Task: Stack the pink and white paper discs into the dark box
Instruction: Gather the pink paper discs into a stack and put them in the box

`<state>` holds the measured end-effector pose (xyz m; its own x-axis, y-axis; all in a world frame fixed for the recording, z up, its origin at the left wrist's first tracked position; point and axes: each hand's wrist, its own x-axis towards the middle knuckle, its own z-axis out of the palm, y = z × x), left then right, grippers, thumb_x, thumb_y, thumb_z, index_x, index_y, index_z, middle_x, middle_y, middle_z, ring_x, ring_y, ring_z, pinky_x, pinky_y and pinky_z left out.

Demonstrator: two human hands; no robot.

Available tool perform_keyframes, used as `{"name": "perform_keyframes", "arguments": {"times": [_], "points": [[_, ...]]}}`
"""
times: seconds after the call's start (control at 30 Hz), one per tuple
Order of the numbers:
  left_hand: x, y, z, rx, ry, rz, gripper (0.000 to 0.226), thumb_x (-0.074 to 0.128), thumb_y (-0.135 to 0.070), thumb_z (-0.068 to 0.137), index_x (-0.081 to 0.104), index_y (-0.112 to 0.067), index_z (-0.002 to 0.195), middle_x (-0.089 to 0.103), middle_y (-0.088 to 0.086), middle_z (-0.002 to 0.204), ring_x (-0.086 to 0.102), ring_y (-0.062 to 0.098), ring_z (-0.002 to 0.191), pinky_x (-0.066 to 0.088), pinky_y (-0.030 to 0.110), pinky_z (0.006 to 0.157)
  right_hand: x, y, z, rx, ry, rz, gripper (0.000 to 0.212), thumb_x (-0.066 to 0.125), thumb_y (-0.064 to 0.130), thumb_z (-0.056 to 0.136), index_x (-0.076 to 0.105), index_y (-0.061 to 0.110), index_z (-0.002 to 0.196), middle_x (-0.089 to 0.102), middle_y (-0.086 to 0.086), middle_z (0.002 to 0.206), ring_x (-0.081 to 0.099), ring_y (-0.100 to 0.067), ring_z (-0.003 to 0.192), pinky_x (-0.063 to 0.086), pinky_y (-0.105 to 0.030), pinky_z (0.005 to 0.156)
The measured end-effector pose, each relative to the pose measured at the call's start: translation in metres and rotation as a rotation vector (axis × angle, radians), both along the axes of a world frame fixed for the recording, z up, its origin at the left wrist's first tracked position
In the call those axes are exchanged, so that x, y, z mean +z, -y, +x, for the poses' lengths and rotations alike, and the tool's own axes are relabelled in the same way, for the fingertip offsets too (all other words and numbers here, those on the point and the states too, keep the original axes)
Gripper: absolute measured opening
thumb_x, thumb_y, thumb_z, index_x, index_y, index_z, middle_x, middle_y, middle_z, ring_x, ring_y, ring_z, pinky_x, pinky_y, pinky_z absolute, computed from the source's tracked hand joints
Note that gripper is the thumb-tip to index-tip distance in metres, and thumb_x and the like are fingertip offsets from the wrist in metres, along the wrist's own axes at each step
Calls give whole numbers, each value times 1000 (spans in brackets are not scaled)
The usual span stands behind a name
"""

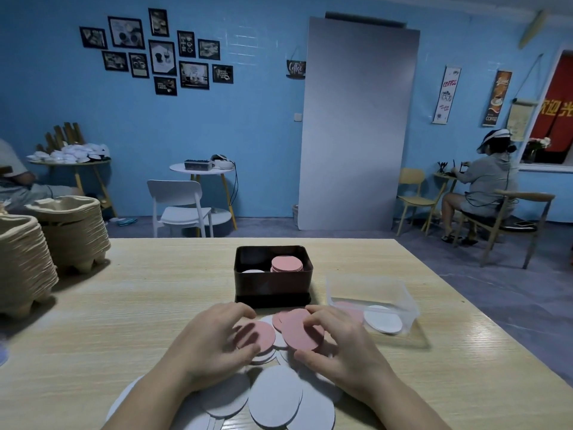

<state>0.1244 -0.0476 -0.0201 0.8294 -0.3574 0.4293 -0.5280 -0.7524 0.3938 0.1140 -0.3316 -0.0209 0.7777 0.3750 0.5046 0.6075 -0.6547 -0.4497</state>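
A dark box (273, 288) is set about midway across the tabletop (139, 290), nearer the far edge than the near one. Inside it, a pink stack (286, 263) is seen on the right side, rising almost to the rim, and a lower white pile (252, 270) is glimpsed on the left side.

Between the box and the near edge, loose discs are spread in an overlapping heap. The white discs (274, 395) are fanned out closest to the near edge, partly under both forearms.

The left hand (214, 339) is curled over a pink disc (260, 336), with the fingers on its upper face and the thumb at its lower rim, so the disc is gripped. The right hand (338, 346) is likewise closed on several pink discs (297, 332), which are pinched between fingertips and thumb just beside the left hand's disc. The two hands are kept close together but not touching.

Toward the right edge, a clear tub (372, 290) is lying just beside the box, with one pink and one white disc visible in it. Along the left edge, two piles of pulp trays (74, 231) are stacked.
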Motion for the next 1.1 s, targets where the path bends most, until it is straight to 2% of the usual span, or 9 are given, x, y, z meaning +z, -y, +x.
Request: {"name": "perform_keyframes", "arguments": {"times": [0.1, 0.23, 0.37, 0.43, 0.53, 0.73, 0.9, 1.0, 1.1], "points": [[-2, -2, 0, 6, -55, 57, 66, 64, -69, 72, 52, -40, 130, 56, -26, 119, 51, -1, 114, 44, 27, 98, 8, -6, 6, 5, -6, 6, 41, 74, 54, 78, 64, 26, 106, 62, 19, 120, 48, 8, 123, 37, -11, 96], [-5, -2, 2, 24, -67, 56, 61, 67, -67, 71, 52, -43, 125, 59, -26, 115, 53, -2, 108, 47, 27, 94, 18, -25, 14, 29, -15, -23, 43, 71, 57, 79, 61, 25, 105, 64, 11, 107, 57, -7, 99, 48, -27, 85], [-8, 0, 1, 16, -126, -78, 62, 73, -64, 69, 54, -43, 124, 62, -26, 117, 57, -8, 111, 49, 25, 95, 5, -29, 15, 20, -50, 8, 40, 74, 54, 78, 61, 28, 105, 62, 15, 109, 54, 2, 92, 42, -18, 73], [-8, -2, 2, 20, -144, -157, 62, 77, -56, 68, 54, -43, 124, 63, -24, 118, 58, -7, 113, 51, 27, 97, 0, -26, 15, 4, -80, 35, 40, 75, 54, 76, 61, 31, 106, 61, 17, 118, 55, 4, 102, 46, -19, 78], [-6, -4, 1, 32, -136, -237, 62, 78, -47, 68, 56, -39, 125, 63, -22, 118, 58, -4, 115, 51, 25, 95, -4, -23, 13, -16, -87, 76, 38, 74, 53, 75, 62, 30, 103, 61, 18, 122, 54, -2, 121, 54, -32, 91], [-2, 0, -1, 47, -36, -236, 62, 76, -42, 68, 56, -36, 125, 61, -23, 116, 59, 1, 111, 49, 19, 88, -3, -21, 10, -66, -78, 105, 39, 75, 52, 73, 62, 30, 102, 56, 24, 119, 50, 5, 125, 49, -30, 100], [-1, 7, -3, 38, -5, -221, 62, 79, -41, 70, 54, -37, 126, 58, -26, 117, 57, -2, 111, 46, 11, 82, -8, -23, 14, -46, -119, 123, 47, 76, 56, 70, 62, 32, 108, 60, 20, 126, 53, 0, 126, 52, -34, 99], [0, 13, -4, -13, 7, -188, 61, 80, -44, 70, 55, -35, 125, 58, -26, 115, 58, 0, 110, 51, 20, 82, -8, -24, 14, -7, -133, 93, 61, 78, 58, 70, 63, 33, 124, 57, 23, 132, 52, 3, 125, 53, -32, 97], [1, 16, -4, -58, 36, -136, 59, 80, -47, 72, 54, -35, 125, 58, -26, 114, 58, 0, 107, 52, 25, 84, -6, -25, 14, 43, -141, 86, 69, 80, 56, 69, 62, 34, 131, 58, 23, 135, 51, 5, 127, 49, -29, 103]]}}
